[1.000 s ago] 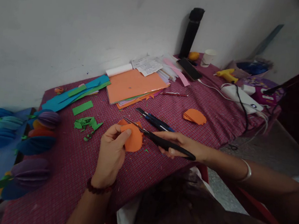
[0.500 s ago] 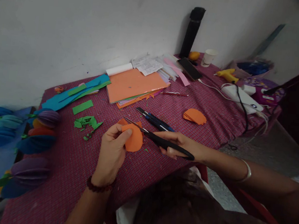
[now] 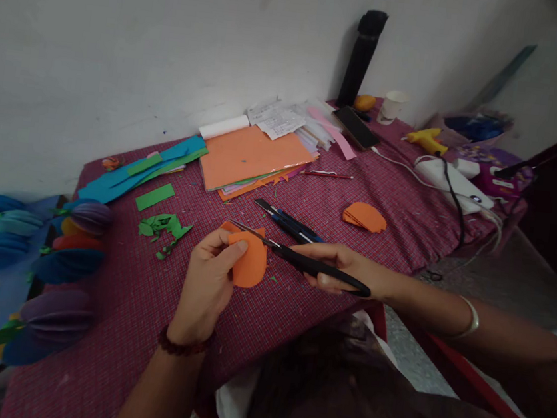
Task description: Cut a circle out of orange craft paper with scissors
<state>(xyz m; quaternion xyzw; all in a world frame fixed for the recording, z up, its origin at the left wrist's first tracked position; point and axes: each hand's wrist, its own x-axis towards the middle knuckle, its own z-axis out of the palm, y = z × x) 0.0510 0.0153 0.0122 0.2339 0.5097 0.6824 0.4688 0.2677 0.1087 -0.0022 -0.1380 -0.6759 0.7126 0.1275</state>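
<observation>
Orange disc (image 3: 251,263): matt paper, smooth; scissors (image 3: 303,260): bright metal blades, glossy black plastic handles. Surface (image 3: 256,314): woven checked cloth, matt, littered with paper scraps. Far stack of sheets (image 3: 254,156): matt coloured paper; flask (image 3: 361,57): matt black.

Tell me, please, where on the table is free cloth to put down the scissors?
Bare cloth lies near the table edge, below the left hand and right of the paper flowers. Another patch sits between the orange circles and the white cable. The back, by the paper stack, is crowded.
</observation>
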